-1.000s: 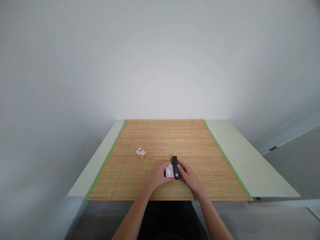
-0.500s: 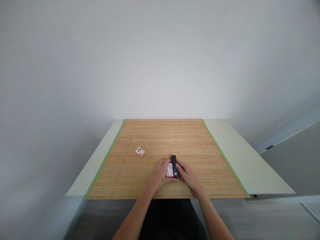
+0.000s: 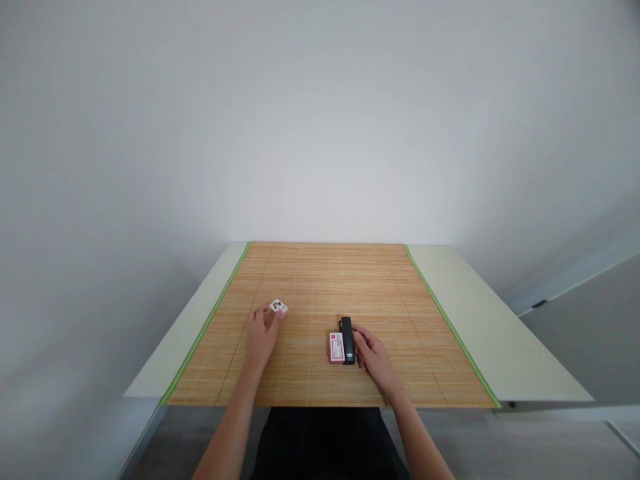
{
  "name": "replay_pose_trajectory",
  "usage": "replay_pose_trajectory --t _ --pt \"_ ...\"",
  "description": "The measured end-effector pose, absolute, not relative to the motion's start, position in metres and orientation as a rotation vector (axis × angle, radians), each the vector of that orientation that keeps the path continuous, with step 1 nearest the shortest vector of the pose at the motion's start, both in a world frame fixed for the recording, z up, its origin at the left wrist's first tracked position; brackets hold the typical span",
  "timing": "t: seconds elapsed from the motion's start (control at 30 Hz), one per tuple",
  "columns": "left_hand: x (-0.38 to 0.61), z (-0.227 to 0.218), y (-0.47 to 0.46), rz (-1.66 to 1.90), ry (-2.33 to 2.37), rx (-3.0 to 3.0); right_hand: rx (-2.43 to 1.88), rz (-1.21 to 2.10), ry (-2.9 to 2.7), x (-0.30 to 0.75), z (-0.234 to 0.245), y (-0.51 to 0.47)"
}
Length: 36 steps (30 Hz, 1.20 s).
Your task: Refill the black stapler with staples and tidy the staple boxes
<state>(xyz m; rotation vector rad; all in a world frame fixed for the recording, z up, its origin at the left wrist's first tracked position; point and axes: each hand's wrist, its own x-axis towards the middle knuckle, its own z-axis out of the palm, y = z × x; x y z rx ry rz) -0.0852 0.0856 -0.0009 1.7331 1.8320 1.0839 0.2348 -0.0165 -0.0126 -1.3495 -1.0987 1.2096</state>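
Note:
My left hand (image 3: 261,338) has its thumb and fingers around a small white box (image 3: 279,307) with a dark picture and red print, at the mat's left. A black stapler (image 3: 347,340) lies lengthwise near the front middle of the mat. Against its left side sits a larger red-and-white box (image 3: 337,347) with a printed label. Beside the stapler's right edge rests my right hand (image 3: 374,357), its fingers loosely bent and apart, the fingertips at the stapler's side. Nothing shows in its grasp.
A bamboo mat (image 3: 325,280) with green edging covers the middle of a white table (image 3: 490,320). A bare wall (image 3: 320,133) rises behind the table's far edge. The mat's front edge lies just before my lap.
My left hand has let go of the red-and-white box and moved left and forward to the small white box. My right thumb has come off the stapler's top.

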Motion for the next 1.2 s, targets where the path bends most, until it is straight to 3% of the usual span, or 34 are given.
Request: replay_pose_trajectory --t 0.17,0.6,0.8,0.97,1.2 --pt "-0.077 -0.004 0.114 0.958 1.651 1.686 -1.380 1.150 -1.180 0.232 -0.008 -0.019" --pt "0.029 -0.014 0.077 0.905 1.265 1.796 -1.488 0.531 -1.553 0.222 -0.027 -0.054" --pt "0.042 -0.019 0.057 0.971 1.353 1.696 -1.574 0.452 -1.714 0.222 -0.043 -0.057" --pt "0.069 -0.025 0.028 0.973 1.270 1.265 -1.590 0.442 -1.767 0.218 -0.043 -0.053" --pt "0.085 -0.034 0.005 1.049 1.218 1.246 -1.593 0.444 -1.722 0.214 -0.047 -0.053"
